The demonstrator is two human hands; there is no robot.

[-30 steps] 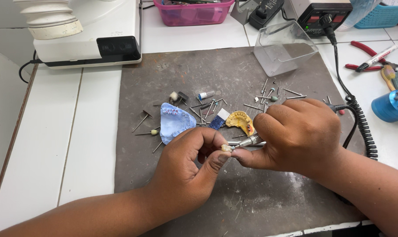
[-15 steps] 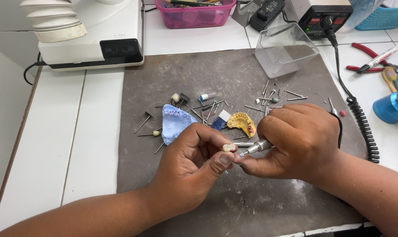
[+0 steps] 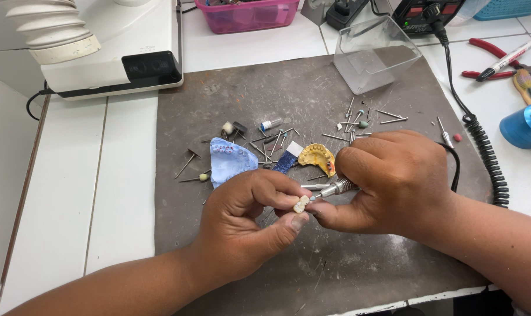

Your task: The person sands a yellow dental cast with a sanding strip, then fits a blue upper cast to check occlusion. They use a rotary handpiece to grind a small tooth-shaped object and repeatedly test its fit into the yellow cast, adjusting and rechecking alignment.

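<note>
Pinching a small tooth piece (image 3: 301, 203), left fingers (image 3: 277, 193) meet the right-held, leftward-pointing handpiece (image 3: 334, 189).

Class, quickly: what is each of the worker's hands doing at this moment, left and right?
Left hand: closed, pinching a small cream tooth piece between thumb and fingers.
Right hand: closed around a metal rotary handpiece, its tip at the piece.

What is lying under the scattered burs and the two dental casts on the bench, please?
A worn grey mat lies under the blue cast, yellow cast and burs; both hands cover part of it.
</note>
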